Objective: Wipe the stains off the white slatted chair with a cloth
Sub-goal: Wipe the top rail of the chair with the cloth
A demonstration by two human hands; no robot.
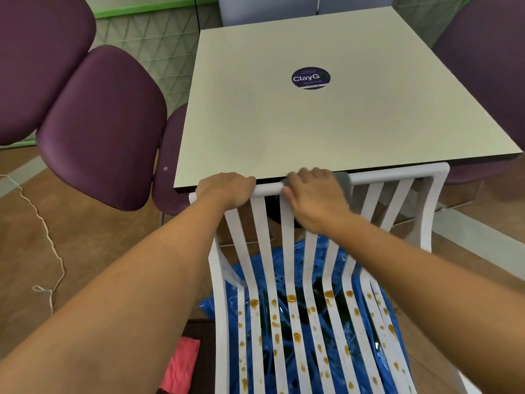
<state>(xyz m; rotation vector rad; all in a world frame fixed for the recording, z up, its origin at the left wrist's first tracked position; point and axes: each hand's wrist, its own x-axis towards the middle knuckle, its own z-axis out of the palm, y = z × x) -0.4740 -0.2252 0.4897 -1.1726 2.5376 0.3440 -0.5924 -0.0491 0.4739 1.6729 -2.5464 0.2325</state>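
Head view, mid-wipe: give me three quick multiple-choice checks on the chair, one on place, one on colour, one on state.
1. Where are the orange-brown stains?
A. On the seat slats
B. On the top rail
C. On the table

2. What colour is the cloth under the right hand?
A. Pink
B. Grey
C. Blue

3. What is the left hand doing?
A. Resting flat on the table
B. Hanging free
C. Gripping the chair's top rail

Answers:
1 A: the stains dot the seat slats of the white slatted chair, while the top rail looks clean.
2 B: a grey cloth shows past the right hand.
3 C: the left hand curls over the rail at the table edge.
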